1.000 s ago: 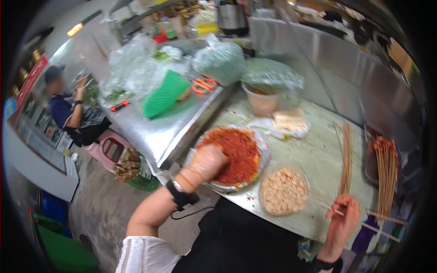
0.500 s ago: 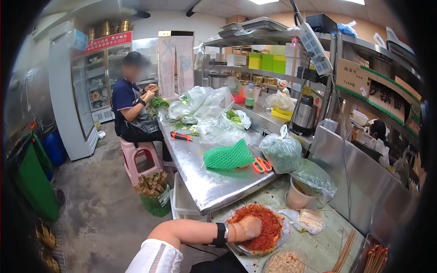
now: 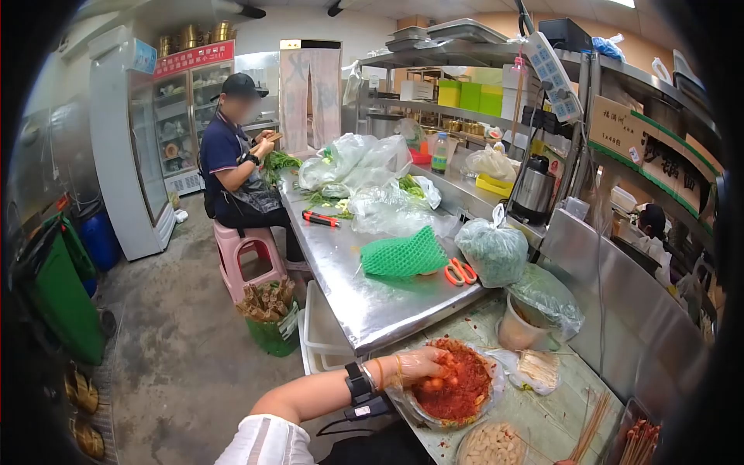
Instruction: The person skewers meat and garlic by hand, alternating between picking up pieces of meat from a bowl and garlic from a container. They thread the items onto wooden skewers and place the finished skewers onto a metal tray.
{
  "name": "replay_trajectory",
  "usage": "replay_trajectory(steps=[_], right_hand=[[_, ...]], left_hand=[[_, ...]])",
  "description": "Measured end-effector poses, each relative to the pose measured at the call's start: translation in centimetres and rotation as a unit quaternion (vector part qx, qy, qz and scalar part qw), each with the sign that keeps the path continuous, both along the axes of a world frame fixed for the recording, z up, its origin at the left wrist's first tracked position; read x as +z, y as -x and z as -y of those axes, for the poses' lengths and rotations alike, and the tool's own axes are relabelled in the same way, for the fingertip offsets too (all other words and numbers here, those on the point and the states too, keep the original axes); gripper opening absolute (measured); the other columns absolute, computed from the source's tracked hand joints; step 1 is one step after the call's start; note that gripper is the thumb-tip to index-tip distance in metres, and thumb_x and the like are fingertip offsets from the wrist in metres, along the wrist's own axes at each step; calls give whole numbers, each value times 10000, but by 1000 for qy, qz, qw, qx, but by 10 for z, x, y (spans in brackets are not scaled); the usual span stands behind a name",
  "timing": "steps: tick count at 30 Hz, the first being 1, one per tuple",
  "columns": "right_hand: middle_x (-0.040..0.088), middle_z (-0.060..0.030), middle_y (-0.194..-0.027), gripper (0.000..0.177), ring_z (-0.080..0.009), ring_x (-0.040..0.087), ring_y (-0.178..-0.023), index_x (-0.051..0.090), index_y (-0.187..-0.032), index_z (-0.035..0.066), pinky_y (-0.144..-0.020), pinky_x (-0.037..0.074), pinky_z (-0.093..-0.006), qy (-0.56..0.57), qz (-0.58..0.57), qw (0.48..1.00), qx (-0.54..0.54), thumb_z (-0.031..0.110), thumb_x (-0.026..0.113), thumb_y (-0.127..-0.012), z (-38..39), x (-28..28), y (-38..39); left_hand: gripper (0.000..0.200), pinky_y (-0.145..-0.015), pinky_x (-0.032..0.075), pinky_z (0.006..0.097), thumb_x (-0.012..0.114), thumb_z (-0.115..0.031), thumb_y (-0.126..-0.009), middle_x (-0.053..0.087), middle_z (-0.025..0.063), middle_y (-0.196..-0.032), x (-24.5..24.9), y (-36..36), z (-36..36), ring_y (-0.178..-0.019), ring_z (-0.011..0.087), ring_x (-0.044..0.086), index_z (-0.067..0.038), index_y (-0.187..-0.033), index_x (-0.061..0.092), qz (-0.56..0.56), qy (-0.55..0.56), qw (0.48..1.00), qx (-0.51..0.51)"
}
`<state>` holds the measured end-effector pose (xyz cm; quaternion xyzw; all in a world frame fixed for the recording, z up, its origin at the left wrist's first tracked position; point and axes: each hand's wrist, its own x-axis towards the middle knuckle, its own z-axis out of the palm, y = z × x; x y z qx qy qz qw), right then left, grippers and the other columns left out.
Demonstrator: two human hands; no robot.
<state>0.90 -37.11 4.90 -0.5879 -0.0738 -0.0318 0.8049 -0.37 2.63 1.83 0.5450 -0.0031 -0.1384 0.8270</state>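
Observation:
My left hand (image 3: 422, 366), in a thin clear plastic glove, is at the left side of a bowl of red chili mixture (image 3: 465, 391). Its fingers are curled into the mixture and coated with red; part of them is hidden. Clear plastic film (image 3: 496, 380) lines the bowl's rim. Close in front of me is a clear round tub of pale, finger-length pieces (image 3: 492, 448). At the bottom edge only a sliver of my right hand (image 3: 566, 463) shows, beside thin wooden skewers (image 3: 593, 425); its fingers are out of frame.
On the steel table (image 3: 349, 310) lie green foam netting (image 3: 403, 254), orange-handled scissors (image 3: 461, 271) and bagged greens (image 3: 494, 252). A bag-covered bucket (image 3: 518, 325) stands behind the bowl. Across the table a seated person (image 3: 232, 167) holds something brown. More skewers (image 3: 639, 446) stand at the right.
My left hand has drawn back from the bowl's middle toward its left rim and lifted somewhat, so its red-coated fingers now show. The whole view has shifted slightly.

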Motion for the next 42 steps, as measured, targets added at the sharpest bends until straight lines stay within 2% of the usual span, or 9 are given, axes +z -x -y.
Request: replay_trajectory(steps=[5,7,8,11,16,27,31,35,42], right_hand=[[532,-79,-760,332,-129,463,-638,586,-915,-31,-561,421,-269,21,9,1000,-3,280,483,-965,-3,6,4],[534,-76,-759,338,-130,464,-639,585,-914,-32,-571,422,-269,23,6,1000,-16,288,490,-962,-3,3,5],[534,-76,-759,338,-130,464,-639,585,-914,-32,-571,422,-269,30,2,999,-18,288,490,-962,-3,3,6],[536,-77,-755,341,-129,465,-639,587,-914,-32,-578,419,-263,43,8,999,-14,294,497,-960,-6,7,10],[536,-85,-769,355,-131,464,-647,584,-921,-38,-575,403,-253,32,26,999,3,304,498,-960,-3,-1,8],[523,-83,-782,306,-129,457,-659,553,-908,-8,-568,390,-249,29,6,1000,2,283,475,-964,-8,-1,7],[531,-87,-826,287,-149,473,-691,560,-970,-3,-620,421,-285,17,4,998,-58,270,474,-960,-17,-7,-6],[498,-42,-733,344,-102,480,-588,529,-901,24,-461,398,-218,-3,54,994,-90,326,387,-982,11,-34,-10],[522,-56,-675,385,-124,516,-568,542,-866,0,-529,472,-275,25,53,997,-56,326,376,-989,-6,-21,-4]], left_hand=[[229,-661,503,266,560,-51,-855,637,56,-993,-5,6,22,-838,133,627,-40,-1084,556,6,85,991,104],[294,-753,498,349,601,-96,-821,639,111,-1016,-31,-8,18,-868,224,642,-11,-1096,543,97,-222,964,112],[228,-746,486,359,575,-92,-827,633,126,-932,-22,-5,22,-869,232,620,-2,-1035,549,135,-443,873,154],[173,-726,471,423,589,-112,-796,620,192,-843,-17,-3,24,-841,333,621,16,-909,563,202,-657,720,92],[87,-627,518,418,547,-97,-734,618,184,-680,-19,-8,30,-686,343,638,-37,-726,609,259,-780,560,103],[100,-505,455,471,532,-165,-844,544,175,-565,-36,-13,39,-544,344,590,-67,-862,538,239,-710,639,176],[148,-714,496,421,591,-151,-839,618,201,-855,-38,-20,46,-806,374,603,-35,-930,604,296,-517,743,303],[202,-782,477,445,607,-201,-847,624,197,-951,-27,-17,57,-876,383,586,-16,-909,655,321,-498,732,335],[134,-637,485,223,591,-136,-901,635,28,-832,-42,-13,67,-719,82,573,-13,-912,644,80,-169,932,310]])
